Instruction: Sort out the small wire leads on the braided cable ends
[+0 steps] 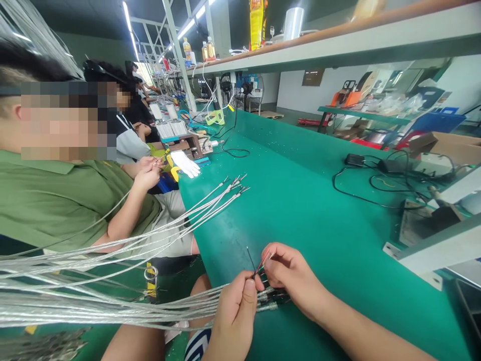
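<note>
Left grip (237, 307) pinches black wire (250, 257), pointing up, leaning left.

A machine (195, 143) stands by the left edge of the green desk (300, 210), toward its far end, with a white glove (185, 164) just beside it. A thin black cord (240, 151) curls across the top nearby. Toward the right edge lie a black power adapter (354, 160) and a tangle of cables, with a cardboard box (451, 143) near them. On the shelf (338, 42) above are a yellow packet (257, 25) (its print too blurred to read), a shiny roll (293, 23) and some bottles (211, 47). Beyond the right edge, a second table (361, 115) carries clear plastic bags (408, 103). A co-worker (67, 205) sits along the left edge.
</note>
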